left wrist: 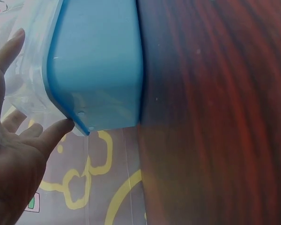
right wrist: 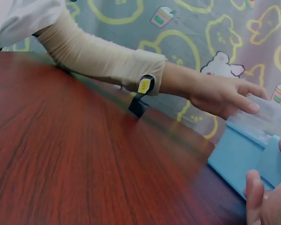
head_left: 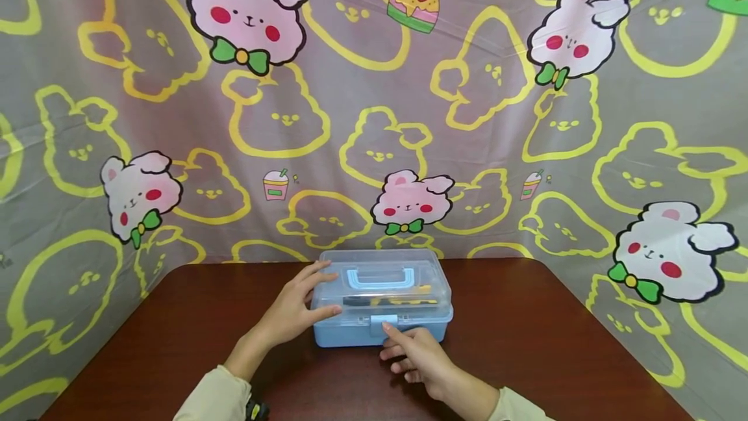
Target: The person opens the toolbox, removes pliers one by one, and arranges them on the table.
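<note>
A toolbox-like plastic case (head_left: 345,335) with a light-blue base, a see-through lid (head_left: 333,297) and a blue carry handle (head_left: 381,286) stands on the table. Its lid is down. My left hand (head_left: 292,301) rests on the lid's left side, fingers spread; in the left wrist view, one fingertip touches the rim by the blue side wall (left wrist: 100,61). At the front, the thumb of my right hand (head_left: 423,359) touches the blue latch (head_left: 380,323), while its other fingers hang loosely bent below. Yellow and dark items (head_left: 403,299) show through the lid, their kind unclear.
The case stands near the back edge of a dark red-brown wooden table (head_left: 222,304). Behind and beside the table hangs a grey curtain (head_left: 350,96) printed with cartoon rabbits. A black strap with a yellow piece (right wrist: 145,85) sits on the left wrist.
</note>
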Action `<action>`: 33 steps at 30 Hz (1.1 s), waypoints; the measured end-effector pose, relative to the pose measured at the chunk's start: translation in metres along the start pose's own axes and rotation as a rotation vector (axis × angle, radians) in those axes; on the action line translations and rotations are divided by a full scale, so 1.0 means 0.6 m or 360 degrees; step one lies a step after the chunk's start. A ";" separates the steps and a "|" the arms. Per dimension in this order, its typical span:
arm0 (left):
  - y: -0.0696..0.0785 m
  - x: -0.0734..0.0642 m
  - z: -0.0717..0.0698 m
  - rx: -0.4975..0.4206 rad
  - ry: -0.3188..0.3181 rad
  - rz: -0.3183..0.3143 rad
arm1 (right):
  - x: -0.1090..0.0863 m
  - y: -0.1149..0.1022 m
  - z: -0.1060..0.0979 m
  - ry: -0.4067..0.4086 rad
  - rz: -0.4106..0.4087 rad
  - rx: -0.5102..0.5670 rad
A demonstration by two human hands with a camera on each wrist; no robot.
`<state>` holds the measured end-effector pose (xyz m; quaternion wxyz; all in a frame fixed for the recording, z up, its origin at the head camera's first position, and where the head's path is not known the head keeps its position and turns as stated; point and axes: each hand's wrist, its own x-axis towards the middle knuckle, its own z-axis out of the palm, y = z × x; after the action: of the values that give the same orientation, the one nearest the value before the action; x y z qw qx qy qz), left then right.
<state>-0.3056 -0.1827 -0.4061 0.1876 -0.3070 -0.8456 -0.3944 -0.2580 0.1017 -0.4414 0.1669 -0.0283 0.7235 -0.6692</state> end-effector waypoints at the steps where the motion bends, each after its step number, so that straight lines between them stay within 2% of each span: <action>1: 0.000 0.000 -0.001 -0.0001 -0.0005 -0.0004 | 0.000 -0.001 0.000 0.0017 0.0009 0.0035; 8: 0.002 0.000 -0.002 -0.0052 -0.0010 -0.0030 | 0.001 -0.004 0.000 0.0092 0.0041 0.0189; 15: 0.001 0.002 0.001 -0.0048 -0.0039 -0.0023 | 0.003 -0.003 -0.003 0.0143 0.0080 0.0206; 33: -0.001 0.002 -0.004 -0.0039 -0.0027 -0.0007 | 0.012 -0.009 -0.003 0.0123 0.0107 0.0232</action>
<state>-0.3066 -0.1844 -0.4044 0.1756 -0.3108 -0.8429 -0.4026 -0.2665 0.1006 -0.4374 0.1627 0.0341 0.6794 -0.7147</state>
